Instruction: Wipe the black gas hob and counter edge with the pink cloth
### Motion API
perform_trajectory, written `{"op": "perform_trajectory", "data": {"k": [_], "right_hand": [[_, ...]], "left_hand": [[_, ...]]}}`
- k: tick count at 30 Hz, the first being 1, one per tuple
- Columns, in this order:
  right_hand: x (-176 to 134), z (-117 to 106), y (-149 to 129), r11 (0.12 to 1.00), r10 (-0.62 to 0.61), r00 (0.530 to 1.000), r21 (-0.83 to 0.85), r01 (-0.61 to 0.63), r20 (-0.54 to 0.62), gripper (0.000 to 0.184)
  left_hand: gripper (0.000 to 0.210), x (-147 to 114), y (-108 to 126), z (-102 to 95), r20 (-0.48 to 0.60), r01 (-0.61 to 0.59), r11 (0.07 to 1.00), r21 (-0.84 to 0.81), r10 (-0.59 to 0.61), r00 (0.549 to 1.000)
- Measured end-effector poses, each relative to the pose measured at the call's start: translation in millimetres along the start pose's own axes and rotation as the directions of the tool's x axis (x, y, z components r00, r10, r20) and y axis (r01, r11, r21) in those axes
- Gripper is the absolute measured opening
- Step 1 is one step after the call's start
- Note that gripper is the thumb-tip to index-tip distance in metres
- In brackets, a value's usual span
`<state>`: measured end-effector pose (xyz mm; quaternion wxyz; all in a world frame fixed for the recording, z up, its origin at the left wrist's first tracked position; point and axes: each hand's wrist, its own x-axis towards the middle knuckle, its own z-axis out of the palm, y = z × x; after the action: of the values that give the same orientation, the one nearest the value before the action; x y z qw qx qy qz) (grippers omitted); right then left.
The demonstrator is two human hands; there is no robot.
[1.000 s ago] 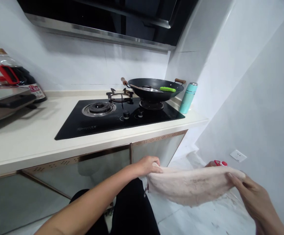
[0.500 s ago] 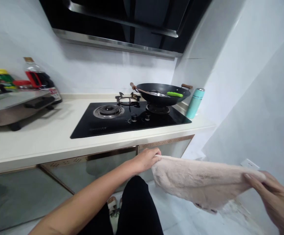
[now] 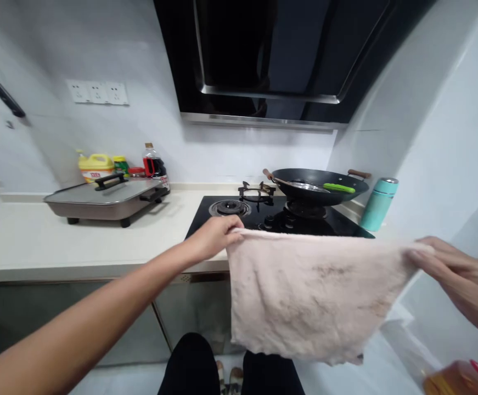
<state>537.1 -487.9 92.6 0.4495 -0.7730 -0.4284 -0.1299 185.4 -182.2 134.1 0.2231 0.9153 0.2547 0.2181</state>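
Note:
A pale pink cleaning cloth with dark stains hangs spread out between my two hands, in front of the counter edge. My left hand pinches its upper left corner, just before the stove's front edge. At the upper right corner, my right hand grips the cloth between thumb and fingers. Behind the cloth lies the black gas stove, its front partly covered from view. On its right burner rests a black wok with a green-handled utensil in it.
A lidded electric pan stands on the counter at left, with bottles and a yellow jug behind. A turquoise flask is right of the stove. The range hood overhangs it. A container with amber contents sits low at right.
Both hands have raised the cloth, which now hangs more fully open with its stained face showing. My view has shifted left, bringing the whole electric pan and wall sockets into sight.

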Motion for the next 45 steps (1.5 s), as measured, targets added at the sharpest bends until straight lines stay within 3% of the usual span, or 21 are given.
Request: {"op": "perform_trajectory", "data": {"k": [3,7,10,12,15,19,23,25,27,30,33,35,39,45], "right_hand": [[43.4,27.1,-51.2,0.987,-0.137,0.978,0.109,0.121,0.154,0.061],[105.7,74.0,-114.7,0.936,-0.292,0.949,0.240,0.259,0.117,0.060],[155.2,120.1,-148.0,0.885,-0.382,0.919,0.327,0.333,0.097,0.057],[185.3,157.0,-162.4,0.856,-0.391,0.914,0.408,0.317,0.109,0.051],[218.0,217.9,-175.0,0.850,-0.256,0.948,0.512,0.126,0.191,0.041],[237.8,288.2,-183.6,0.825,-0.144,0.944,0.562,-0.050,0.296,0.038],[237.6,320.0,-178.6,0.798,-0.141,0.931,0.595,-0.093,0.336,0.035],[224.4,318.3,-165.7,0.802,-0.156,0.926,0.591,-0.085,0.345,0.036],[197.9,307.1,-145.7,0.831,-0.257,0.899,0.555,0.018,0.355,0.039],[137.3,282.7,-107.5,0.852,-0.462,0.763,0.466,0.239,0.453,0.043],[73.1,262.1,-68.4,0.883,-0.468,0.602,0.372,0.287,0.647,0.040],[41.1,253.7,-47.2,0.897,-0.432,0.540,0.281,0.341,0.722,0.039],[13.5,248.3,-27.7,0.881,-0.413,0.525,0.181,0.437,0.744,0.049],[10.0,257.8,-35.7,0.806,-0.421,0.514,0.048,0.590,0.748,0.033]], "left_hand": [[0.010,4.8,-13.3,-52.0,-0.114,0.080,0.992,0.097,-0.069,0.991],[0.013,12.5,-33.7,-120.3,-0.242,0.154,0.971,0.185,-0.106,0.964],[0.016,25.2,-49.7,-160.6,-0.338,0.240,0.939,0.246,-0.149,0.929],[0.015,38.9,-64.2,-177.7,-0.374,0.310,0.913,0.267,-0.198,0.906],[0.011,64.9,-95.7,-187.2,-0.422,0.406,0.881,0.243,-0.281,0.862],[0.011,97.9,-145.0,-178.0,-0.501,0.459,0.874,0.158,-0.330,0.800],[0.012,110.5,-182.8,-157.1,-0.530,0.479,0.868,0.132,-0.346,0.774],[0.011,100.3,-196.2,-143.2,-0.508,0.458,0.878,0.136,-0.336,0.794],[0.011,76.5,-207.4,-126.1,-0.453,0.391,0.908,0.153,-0.287,0.844],[0.018,22.1,-221.5,-93.8,-0.344,0.259,0.949,0.178,-0.186,0.920],[0.022,-34.8,-231.5,-58.1,-0.226,0.160,0.973,0.167,-0.120,0.967],[0.022,-64.4,-235.8,-38.7,-0.138,0.086,0.986,0.141,-0.067,0.988],[0.023,-93.4,-240.4,-22.9,-0.110,0.038,0.998,0.043,-0.033,0.993],[0.034,-88.4,-242.0,-23.4,-0.172,0.120,0.990,-0.075,-0.131,0.976]]}}
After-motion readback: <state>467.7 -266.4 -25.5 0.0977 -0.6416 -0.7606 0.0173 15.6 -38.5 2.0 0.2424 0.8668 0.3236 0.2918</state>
